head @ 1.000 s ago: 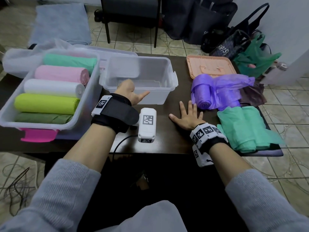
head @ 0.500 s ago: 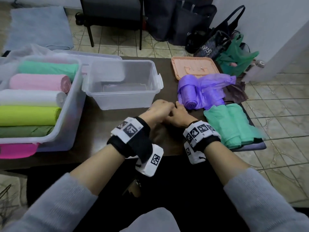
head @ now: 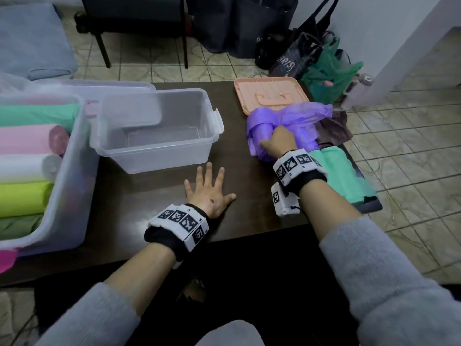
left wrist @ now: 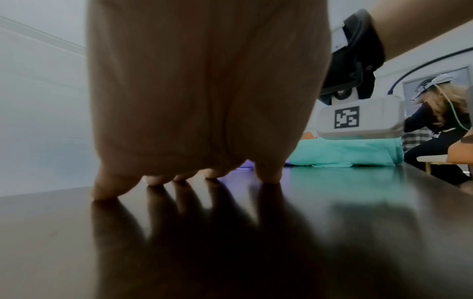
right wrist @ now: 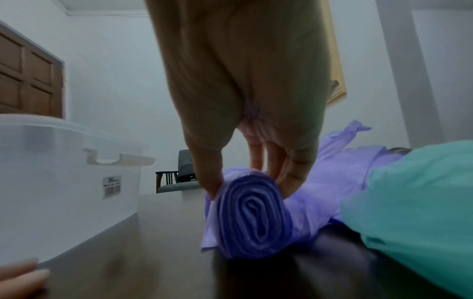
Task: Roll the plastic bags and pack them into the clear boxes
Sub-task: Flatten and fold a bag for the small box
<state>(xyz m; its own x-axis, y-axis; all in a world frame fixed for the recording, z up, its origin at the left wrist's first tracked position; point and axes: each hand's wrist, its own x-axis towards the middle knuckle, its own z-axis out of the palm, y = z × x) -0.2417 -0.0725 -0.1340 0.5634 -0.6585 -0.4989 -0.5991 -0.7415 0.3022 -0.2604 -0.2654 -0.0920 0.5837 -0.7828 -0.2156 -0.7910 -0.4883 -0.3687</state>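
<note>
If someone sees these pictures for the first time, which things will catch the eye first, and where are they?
Brightest is the purple bag roll on the right of the dark table, which the right hand grips at its near end. On the left, a big clear box holds bright rolls in a row. Between them stands an empty clear box, and the left hand lies flat before it.

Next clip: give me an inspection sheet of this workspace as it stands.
Surface: dark table.
Job's things: purple bag roll partly rolled; green bags beside it; small clear box empty; large clear box holds coloured rolls.
Clutter: peach lid.
Hands: left hand flat on table; right hand grips the purple roll.
Cables: one from right wrist camera.
Surroundings: tiled floor, chair, dark bags.
</note>
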